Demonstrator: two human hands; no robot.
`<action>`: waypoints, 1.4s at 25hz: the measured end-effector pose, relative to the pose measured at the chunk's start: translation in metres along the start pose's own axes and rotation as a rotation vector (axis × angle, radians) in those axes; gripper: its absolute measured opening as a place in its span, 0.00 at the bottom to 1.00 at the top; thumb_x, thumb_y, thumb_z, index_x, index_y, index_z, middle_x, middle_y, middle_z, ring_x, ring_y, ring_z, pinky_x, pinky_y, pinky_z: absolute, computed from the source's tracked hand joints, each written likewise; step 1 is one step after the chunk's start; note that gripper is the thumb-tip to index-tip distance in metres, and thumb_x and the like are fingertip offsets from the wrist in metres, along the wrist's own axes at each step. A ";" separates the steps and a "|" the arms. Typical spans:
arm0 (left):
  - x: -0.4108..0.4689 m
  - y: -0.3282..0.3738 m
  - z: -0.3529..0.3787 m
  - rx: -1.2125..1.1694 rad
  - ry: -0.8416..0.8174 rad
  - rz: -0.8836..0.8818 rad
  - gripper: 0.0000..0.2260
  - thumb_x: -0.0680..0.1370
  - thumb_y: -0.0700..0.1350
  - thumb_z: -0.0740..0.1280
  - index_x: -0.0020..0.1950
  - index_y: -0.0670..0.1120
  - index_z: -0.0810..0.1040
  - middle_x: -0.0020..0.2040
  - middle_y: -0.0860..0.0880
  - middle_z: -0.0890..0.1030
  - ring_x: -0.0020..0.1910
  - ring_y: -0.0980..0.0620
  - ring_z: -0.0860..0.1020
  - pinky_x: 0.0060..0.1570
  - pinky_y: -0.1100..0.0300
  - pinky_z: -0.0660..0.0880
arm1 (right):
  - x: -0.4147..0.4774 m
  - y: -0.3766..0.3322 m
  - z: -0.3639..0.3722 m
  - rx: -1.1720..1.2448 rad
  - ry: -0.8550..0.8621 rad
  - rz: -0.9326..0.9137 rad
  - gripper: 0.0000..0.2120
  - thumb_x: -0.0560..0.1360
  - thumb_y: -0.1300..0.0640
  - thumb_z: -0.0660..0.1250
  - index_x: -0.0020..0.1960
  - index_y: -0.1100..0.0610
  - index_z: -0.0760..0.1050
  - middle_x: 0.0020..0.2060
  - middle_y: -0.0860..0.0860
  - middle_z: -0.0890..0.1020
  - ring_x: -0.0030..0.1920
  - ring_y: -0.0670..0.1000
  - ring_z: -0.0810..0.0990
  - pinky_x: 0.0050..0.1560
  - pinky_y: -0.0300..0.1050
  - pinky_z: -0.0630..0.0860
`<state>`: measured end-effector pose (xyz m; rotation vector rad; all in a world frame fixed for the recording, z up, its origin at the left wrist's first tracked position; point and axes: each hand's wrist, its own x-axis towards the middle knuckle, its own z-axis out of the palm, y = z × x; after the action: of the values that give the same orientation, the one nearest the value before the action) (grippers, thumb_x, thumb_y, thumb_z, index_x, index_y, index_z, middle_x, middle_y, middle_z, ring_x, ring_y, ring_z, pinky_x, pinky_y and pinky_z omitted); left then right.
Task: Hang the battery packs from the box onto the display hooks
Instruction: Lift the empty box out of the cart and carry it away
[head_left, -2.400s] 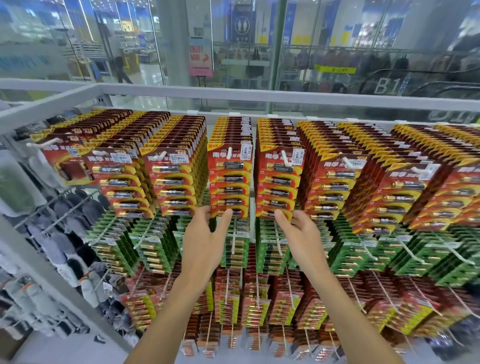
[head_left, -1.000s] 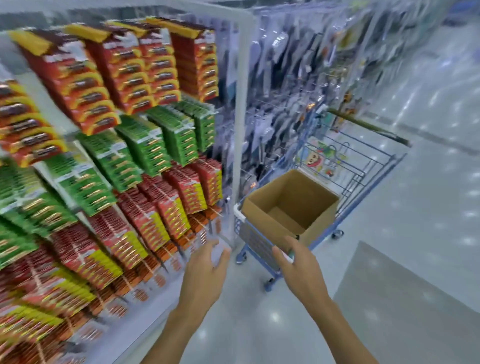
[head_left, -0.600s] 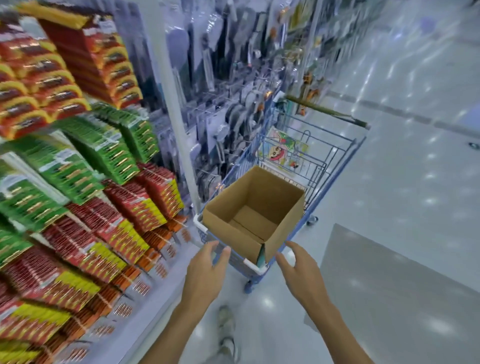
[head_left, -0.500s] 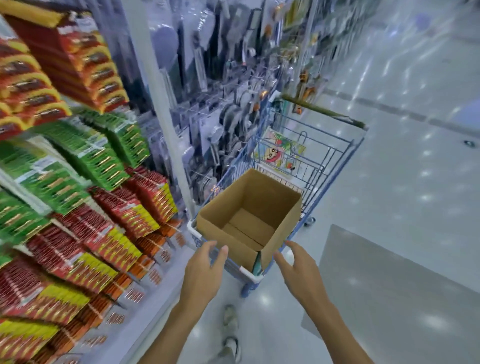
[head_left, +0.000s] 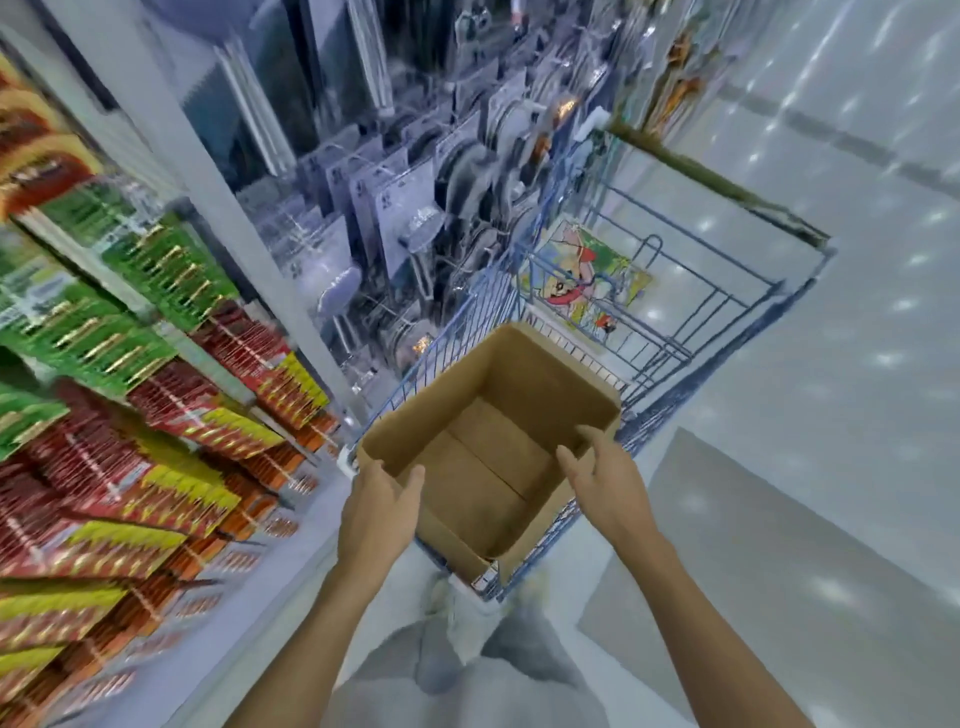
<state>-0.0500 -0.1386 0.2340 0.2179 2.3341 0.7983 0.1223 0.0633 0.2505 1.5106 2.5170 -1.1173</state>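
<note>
Battery packs (head_left: 130, 415) hang in dense rows on the display rack at the left of the head view, with green packs above and red-and-yellow packs below; motion blur hides their print. A white upright post (head_left: 234, 223) borders this section, and grey blister-packed goods (head_left: 395, 197) hang beyond it. The pale floor (head_left: 831, 389) fills the right side, with a grey mat (head_left: 753, 571) near the person's feet. A blue wire shopping cart (head_left: 675, 400) stands just beside the rack, with a cartoon picture card (head_left: 582, 280) at its far end. An open cardboard box (head_left: 545, 384) sits in the near end of the cart, and the visible inside shows bare cardboard bottom flaps. The left hand (head_left: 376, 512) is at the near-left corner of the box, its fingers (head_left: 370, 475) loosely extended and the thumb spread toward the rim. The right hand (head_left: 608, 483) is at the right rim, with fingers slightly bent and spread. Neither hand pinches anything. Contact with the box is probable, but blur prevents confirmation.
</note>
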 end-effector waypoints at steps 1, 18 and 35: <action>0.004 -0.002 0.007 -0.011 0.019 -0.053 0.35 0.79 0.67 0.61 0.76 0.42 0.67 0.70 0.41 0.76 0.66 0.39 0.77 0.66 0.42 0.75 | 0.018 0.002 -0.001 -0.016 -0.024 -0.007 0.27 0.84 0.43 0.62 0.78 0.55 0.67 0.73 0.52 0.75 0.70 0.54 0.75 0.69 0.53 0.73; 0.058 0.000 0.115 -0.307 0.262 -0.637 0.26 0.84 0.51 0.65 0.79 0.48 0.61 0.73 0.41 0.75 0.68 0.34 0.75 0.68 0.40 0.73 | 0.265 0.052 0.044 -0.331 -0.353 -0.093 0.28 0.81 0.51 0.67 0.77 0.55 0.62 0.66 0.60 0.79 0.64 0.64 0.79 0.63 0.63 0.77; 0.005 0.026 0.042 -0.235 0.311 -0.561 0.07 0.81 0.38 0.61 0.58 0.43 0.74 0.47 0.44 0.79 0.42 0.48 0.77 0.34 0.59 0.69 | 0.244 0.004 -0.037 -0.278 -0.392 -0.275 0.09 0.83 0.59 0.64 0.59 0.64 0.77 0.42 0.58 0.80 0.45 0.62 0.81 0.43 0.49 0.75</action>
<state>-0.0286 -0.0954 0.2218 -0.6779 2.3693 0.8449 0.0070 0.2733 0.1922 0.8084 2.5093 -0.9231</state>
